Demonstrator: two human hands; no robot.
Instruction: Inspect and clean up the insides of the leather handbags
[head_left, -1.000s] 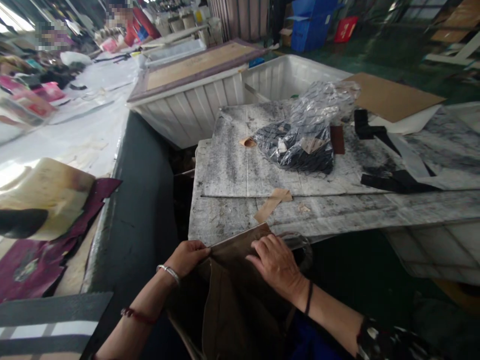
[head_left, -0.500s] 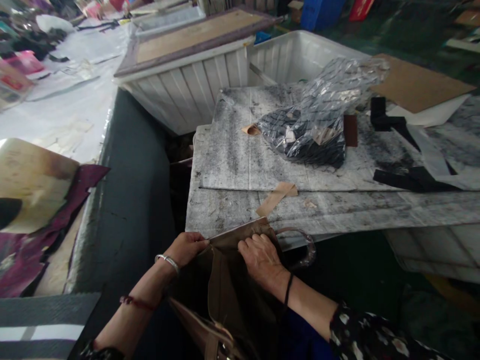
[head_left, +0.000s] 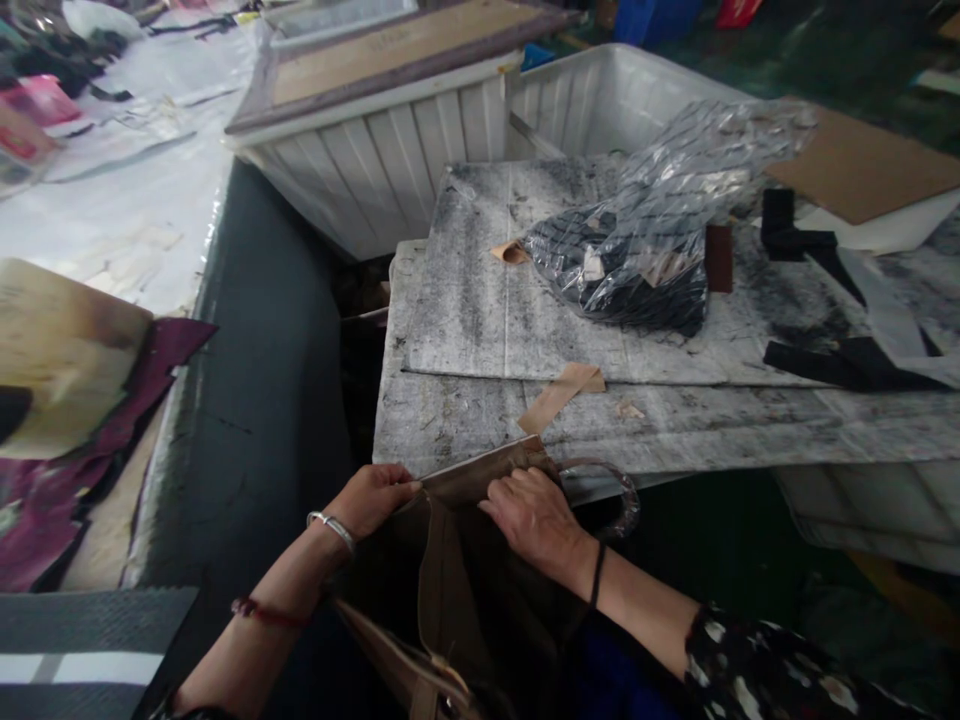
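Observation:
A brown handbag [head_left: 442, 570] stands with its mouth open in front of me, its far rim near the edge of the grey-stained board. My left hand [head_left: 377, 497] pinches the left end of that rim between thumb and fingers. Farther right, my right hand [head_left: 534, 520] is closed over the same rim, fingers curled on the inner side. A curved handle [head_left: 622, 500], seemingly wrapped in clear film, sticks out beyond my right wrist. The bag's inside is dark, and its near side shows a strap and some metal hardware at the bottom of the view.
On the stained board [head_left: 457, 420] lie a tan strip [head_left: 561, 396], a clear plastic bag [head_left: 630, 260] of dark pieces and black strips [head_left: 855, 362]. White bins [head_left: 390, 180] stand behind. A grey-sided table [head_left: 255, 400] at left carries a yellowish block [head_left: 67, 360].
My right hand has shifted slightly right along the rim. The left hand keeps its pinch in nearly the same place. The view has tilted a little downward.

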